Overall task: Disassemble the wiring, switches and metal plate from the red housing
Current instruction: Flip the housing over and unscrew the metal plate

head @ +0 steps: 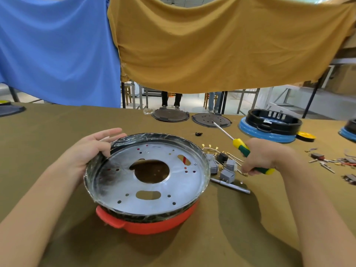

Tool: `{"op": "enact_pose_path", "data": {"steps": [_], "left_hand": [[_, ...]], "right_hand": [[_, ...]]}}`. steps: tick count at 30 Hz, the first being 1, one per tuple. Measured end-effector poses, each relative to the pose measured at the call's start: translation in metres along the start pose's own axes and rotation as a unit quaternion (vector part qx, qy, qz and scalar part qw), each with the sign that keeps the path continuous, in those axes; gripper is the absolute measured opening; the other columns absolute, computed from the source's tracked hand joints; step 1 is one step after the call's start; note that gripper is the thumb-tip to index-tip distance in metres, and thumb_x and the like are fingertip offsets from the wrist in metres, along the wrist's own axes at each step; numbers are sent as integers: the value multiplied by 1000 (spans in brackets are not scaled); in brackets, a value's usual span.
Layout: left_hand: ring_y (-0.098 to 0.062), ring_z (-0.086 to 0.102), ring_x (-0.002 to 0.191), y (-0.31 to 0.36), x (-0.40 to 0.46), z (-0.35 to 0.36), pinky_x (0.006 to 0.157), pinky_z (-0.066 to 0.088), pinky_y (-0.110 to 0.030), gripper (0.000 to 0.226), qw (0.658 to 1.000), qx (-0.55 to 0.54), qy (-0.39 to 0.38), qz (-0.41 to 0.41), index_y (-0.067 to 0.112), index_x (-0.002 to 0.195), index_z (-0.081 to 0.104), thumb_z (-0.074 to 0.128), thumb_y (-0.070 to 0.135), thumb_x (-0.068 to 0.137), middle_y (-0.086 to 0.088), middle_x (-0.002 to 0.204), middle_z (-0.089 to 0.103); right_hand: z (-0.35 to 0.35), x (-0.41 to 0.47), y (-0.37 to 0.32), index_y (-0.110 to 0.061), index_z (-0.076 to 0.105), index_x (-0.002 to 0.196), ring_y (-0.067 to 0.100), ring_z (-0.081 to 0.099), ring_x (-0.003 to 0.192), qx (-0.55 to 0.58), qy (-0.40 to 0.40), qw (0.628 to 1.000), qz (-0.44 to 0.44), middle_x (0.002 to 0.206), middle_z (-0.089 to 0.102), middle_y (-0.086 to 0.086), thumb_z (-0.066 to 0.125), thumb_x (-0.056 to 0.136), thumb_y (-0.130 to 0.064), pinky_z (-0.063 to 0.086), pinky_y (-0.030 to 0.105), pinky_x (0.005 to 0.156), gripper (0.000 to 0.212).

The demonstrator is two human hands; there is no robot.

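The round metal plate (119,182), silver with a large centre hole and several small holes, is tilted up out of the red housing (154,225), which lies below its near edge. My left hand (90,149) grips the plate's left rim, thumb over the edge. My right hand (264,157) holds a yellow-and-green screwdriver (240,146), its shaft pointing up and away to the left. Grey switches and gold-tipped wiring (225,166) lie on the cloth between the plate and my right hand.
Two dark round plates (170,114) (211,119) lie at the table's far edge. A black-and-blue housing (269,126) stands far right, with a yellow disc (306,136) beside it. Loose wires and parts (331,160) lie at the right. A metal rod (231,185) lies by the plate.
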State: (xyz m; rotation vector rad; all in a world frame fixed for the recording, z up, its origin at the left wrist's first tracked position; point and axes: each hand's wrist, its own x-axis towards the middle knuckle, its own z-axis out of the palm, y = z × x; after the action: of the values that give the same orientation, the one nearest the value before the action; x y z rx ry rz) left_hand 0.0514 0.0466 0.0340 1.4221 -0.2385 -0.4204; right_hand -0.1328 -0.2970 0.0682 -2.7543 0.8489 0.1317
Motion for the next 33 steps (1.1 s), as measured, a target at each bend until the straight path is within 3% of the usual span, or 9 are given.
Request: {"op": "enact_pose_path", "data": {"steps": [6, 12, 14, 17, 21, 23, 26, 29, 33], "left_hand": [[-14, 72, 96, 3, -1, -5, 76, 61, -33, 75, 1000, -14, 17, -5, 17, 118, 66, 28, -23, 66, 7, 116, 73], [-22, 69, 103, 3, 1, -9, 78, 52, -37, 55, 999, -16, 27, -41, 18, 115, 68, 39, -15, 82, 0, 118, 71], [-21, 72, 94, 3, 2, -10, 73, 52, -36, 43, 998, 5, 27, -50, 21, 114, 70, 47, -4, 87, 2, 109, 75], [-5, 72, 61, 3, 1, -7, 52, 55, -23, 39, 995, 78, 9, -58, 26, 111, 69, 46, 2, 89, 14, 78, 73], [-27, 75, 86, 0, 1, -6, 64, 61, -35, 64, 994, 83, -12, -65, 24, 117, 71, 39, -10, 73, -7, 109, 73], [-30, 74, 90, 1, 1, -7, 67, 61, -36, 68, 996, 74, -1, -52, 25, 112, 75, 37, -12, 69, -14, 116, 70], [-29, 75, 83, 4, -1, -9, 64, 63, -38, 69, 998, 44, -10, -48, 24, 106, 78, 38, -10, 61, -12, 110, 73], [-31, 70, 82, 8, -4, -14, 71, 60, -41, 64, 997, 38, -31, -59, 20, 109, 76, 43, -4, 60, -14, 104, 75], [-26, 63, 73, 12, -9, -12, 72, 52, -37, 24, 991, 108, -36, -76, 8, 100, 74, 60, 19, 83, -11, 87, 72]], "right_hand": [[8, 5, 0, 4, 69, 106, 16, 61, 53, -21, -92, 995, 35, 65, 69, 7, 79, 73, -12, 54, 30, 63, 38], [6, 4, 2, 5, 65, 96, 18, 63, 55, 132, 4, 991, 12, 78, 74, 17, 71, 84, -13, 61, 36, 63, 23], [5, 1, -5, 0, 61, 92, 14, 61, 50, 240, 34, 970, -15, 75, 71, 13, 69, 89, -13, 55, 26, 51, 16], [5, -10, -25, -2, 61, 94, 13, 65, 56, 347, -4, 934, -82, 75, 73, 9, 71, 92, -23, 52, 21, 51, 24], [13, -23, -54, -2, 65, 101, 21, 73, 71, 364, -112, 913, -148, 89, 76, 12, 72, 89, -38, 57, 27, 60, 38], [21, -24, -62, -2, 63, 94, 24, 72, 70, 348, -133, 913, -164, 84, 75, 12, 76, 86, -35, 58, 28, 61, 36], [29, -20, -67, -6, 51, 84, 11, 61, 49, 333, -67, 926, -163, 66, 62, 7, 77, 83, -12, 51, 21, 50, 27], [32, -9, -68, -11, 47, 80, 18, 51, 56, 364, 26, 921, -134, 71, 48, 11, 73, 79, -5, 47, 32, 56, 27], [36, 2, -74, -14, 45, 75, 19, 45, 61, 459, 81, 874, -135, 65, 46, 6, 80, 78, -12, 43, 35, 63, 35]]}}
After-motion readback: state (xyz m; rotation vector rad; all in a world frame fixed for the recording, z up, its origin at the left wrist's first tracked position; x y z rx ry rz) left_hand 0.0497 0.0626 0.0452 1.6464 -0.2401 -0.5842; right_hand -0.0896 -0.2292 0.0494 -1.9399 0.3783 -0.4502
